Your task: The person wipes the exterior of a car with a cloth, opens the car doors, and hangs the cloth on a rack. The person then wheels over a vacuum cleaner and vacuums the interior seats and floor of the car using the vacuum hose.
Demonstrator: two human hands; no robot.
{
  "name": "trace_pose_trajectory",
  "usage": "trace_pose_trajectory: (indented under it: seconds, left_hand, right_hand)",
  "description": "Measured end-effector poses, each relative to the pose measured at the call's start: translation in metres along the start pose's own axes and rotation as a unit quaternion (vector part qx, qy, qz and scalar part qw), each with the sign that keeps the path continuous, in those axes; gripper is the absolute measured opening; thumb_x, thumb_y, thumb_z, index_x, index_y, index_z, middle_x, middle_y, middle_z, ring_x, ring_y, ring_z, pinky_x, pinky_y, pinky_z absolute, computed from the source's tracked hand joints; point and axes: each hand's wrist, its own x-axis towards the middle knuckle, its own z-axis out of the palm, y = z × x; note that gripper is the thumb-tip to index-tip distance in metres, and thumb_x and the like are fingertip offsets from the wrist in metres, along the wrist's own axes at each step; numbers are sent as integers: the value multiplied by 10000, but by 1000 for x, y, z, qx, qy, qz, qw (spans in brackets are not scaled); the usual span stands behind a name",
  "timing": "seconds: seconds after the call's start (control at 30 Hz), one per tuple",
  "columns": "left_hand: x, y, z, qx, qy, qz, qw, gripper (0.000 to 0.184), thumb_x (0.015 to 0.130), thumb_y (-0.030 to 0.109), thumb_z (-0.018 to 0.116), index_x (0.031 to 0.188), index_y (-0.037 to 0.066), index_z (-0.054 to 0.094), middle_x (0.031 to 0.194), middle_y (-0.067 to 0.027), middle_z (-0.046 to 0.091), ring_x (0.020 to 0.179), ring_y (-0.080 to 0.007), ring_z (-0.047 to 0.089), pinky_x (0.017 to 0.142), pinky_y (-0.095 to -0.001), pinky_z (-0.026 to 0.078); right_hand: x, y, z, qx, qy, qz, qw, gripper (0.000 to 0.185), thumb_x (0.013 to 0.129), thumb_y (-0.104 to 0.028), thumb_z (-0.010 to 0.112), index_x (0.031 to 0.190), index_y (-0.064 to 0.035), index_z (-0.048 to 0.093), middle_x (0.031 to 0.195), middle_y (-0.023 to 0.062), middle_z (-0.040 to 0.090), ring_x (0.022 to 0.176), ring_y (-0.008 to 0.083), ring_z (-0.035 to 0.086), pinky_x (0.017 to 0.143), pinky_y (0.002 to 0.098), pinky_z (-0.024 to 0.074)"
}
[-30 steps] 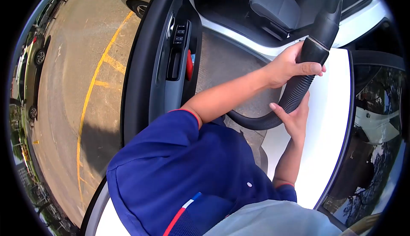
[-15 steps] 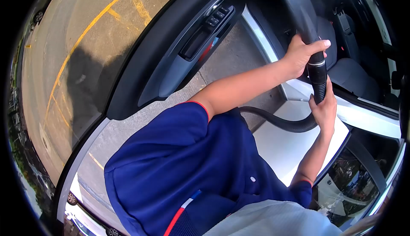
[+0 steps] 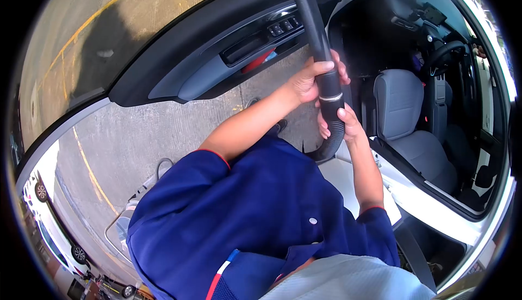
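A black vacuum nozzle (image 3: 311,20) points up in the head view, its slanted tip in front of the open car door. My left hand (image 3: 315,77) is closed round the lower part of the nozzle, just above a pale ring. Below that ring, my right hand (image 3: 348,123) grips the black ribbed hose (image 3: 333,139) near its cuff. The hose bends down and left, and its farther part is hidden behind my blue shirt.
The open door (image 3: 201,66) spans the upper left, with window switches and a red item in its pocket. At right, the car's grey front seat (image 3: 399,104) and steering wheel (image 3: 448,55) show through the doorway. A white car (image 3: 51,226) stands at lower left.
Both hands have moved left with the nozzle, whose tip now shows in front of the door. The view has turned, showing more of the seats and the steering wheel.
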Motion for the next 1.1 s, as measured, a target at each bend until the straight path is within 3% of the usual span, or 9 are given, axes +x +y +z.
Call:
trace_pose_trajectory:
  seconds: [0.13, 0.2, 0.27, 0.33, 0.43, 0.57, 0.73, 0.8, 1.1]
  left_hand:
    - [2, 4, 0, -22, 316, 31, 948, 318, 828, 197, 753, 1030, 79, 539, 882, -79, 606, 925, -204, 616, 888, -382, 502]
    - [-1, 1, -6, -118, 250, 30, 960, 302, 835, 228, 759, 1003, 81, 556, 908, -86, 609, 951, -208, 610, 997, -422, 469]
    - [-3, 3, -20, -153, 170, 49, 972, 294, 829, 224, 761, 987, 78, 561, 926, -82, 607, 971, -218, 602, 1062, -443, 434]
    - [-4, 2, -42, -218, 148, 32, 964, 331, 804, 232, 786, 981, 58, 566, 967, -93, 602, 1041, -236, 584, 1092, -458, 408]
    - [-3, 2, -71, -186, 184, 59, 963, 387, 852, 351, 726, 1036, 46, 576, 1076, -120, 607, 1046, -235, 580, 1073, -434, 415]
    - [-30, 17, -90, 160, 232, -44, 959, 540, 906, 496, 608, 1161, 21, 580, 1164, -133, 609, 1019, -234, 609, 907, -385, 492]
    - [-85, 75, -129, 849, 349, -8, 397, 616, 817, 410, 687, 1229, -29, 554, 1187, -152, 609, 1044, -320, 623, 883, -415, 506]
    - [-93, 84, -161, 864, 381, -19, 328, 580, 823, 370, 677, 1237, -19, 561, 1287, -174, 563, 1088, -329, 607, 885, -432, 506]
    - [-74, 142, -199, 752, 344, -307, 471, 367, 864, 265, 668, 1035, -59, 654, 855, -182, 708, 723, -291, 711, 724, -401, 573]
  right_hand:
    - [-5, -63, 12, -589, 254, 60, 765, 525, 724, -330, 790, 1047, 27, 579, 769, 129, 643, 679, 185, 632, 644, 313, 505]
    - [-5, -87, 28, -657, 241, 35, 714, 523, 704, -319, 798, 1054, 12, 594, 785, 152, 648, 709, 208, 646, 706, 316, 514]
    - [4, -107, 28, -685, 135, 11, 716, 592, 688, -318, 812, 1138, -22, 566, 834, 159, 656, 722, 221, 653, 727, 320, 518]
    - [28, -106, 34, -432, 64, 129, 890, 754, 728, -248, 799, 1346, -68, 407, 1004, 114, 618, 753, 188, 638, 647, 288, 530]
    - [58, -103, 23, -422, 96, 225, 873, 769, 757, -238, 772, 1406, -91, 386, 1069, 107, 569, 709, 169, 611, 641, 297, 525]
    - [101, -156, 41, -788, 23, 187, 586, 822, 668, -170, 691, 1440, -112, 419, 795, 170, 643, 797, 258, 687, 755, 364, 505]
    - [164, -151, 40, -930, -157, 79, 323, 817, 682, -172, 679, 1451, -222, 409, 720, 193, 641, 719, 346, 660, 705, 428, 533]
    - [191, -148, 26, -945, -150, 16, 291, 788, 706, -186, 690, 1444, -235, 417, 705, 187, 643, 712, 337, 665, 690, 435, 539]
    - [256, -109, 34, -942, -235, 41, 238, 791, 695, -196, 665, 1445, -247, 421, 748, 147, 687, 691, 313, 682, 671, 409, 555]
